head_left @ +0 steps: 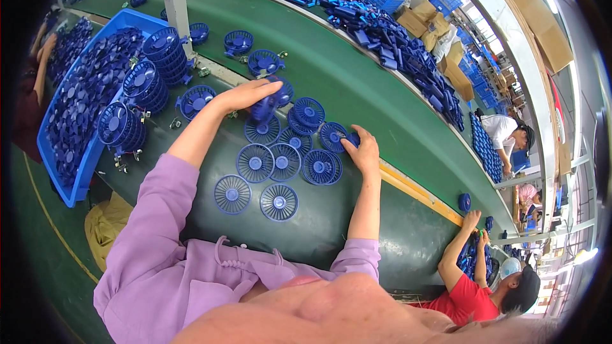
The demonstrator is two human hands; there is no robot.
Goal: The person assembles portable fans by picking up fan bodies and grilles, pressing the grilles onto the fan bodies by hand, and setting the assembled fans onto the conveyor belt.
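Note:
My left hand is closed on a blue slotted round housing, smeared by motion, at the belt's near edge. To the right, my right hand pinches a small dark blue piece, its shape mostly hidden by the fingers. Between and below the hands, several flat round blue grilles with spokes and a solid hub lie on the dark green worktop, some overlapping. Beside my left forearm sits a blue basket-shaped housing, with stacks of similar housings farther left.
A blue tray full of blue discs stands at the left. Beyond the worktop runs a green conveyor belt carrying several housings. A metal post rises nearby. Blue parts heap across the belt; co-workers sit around it, one in a red shirt.

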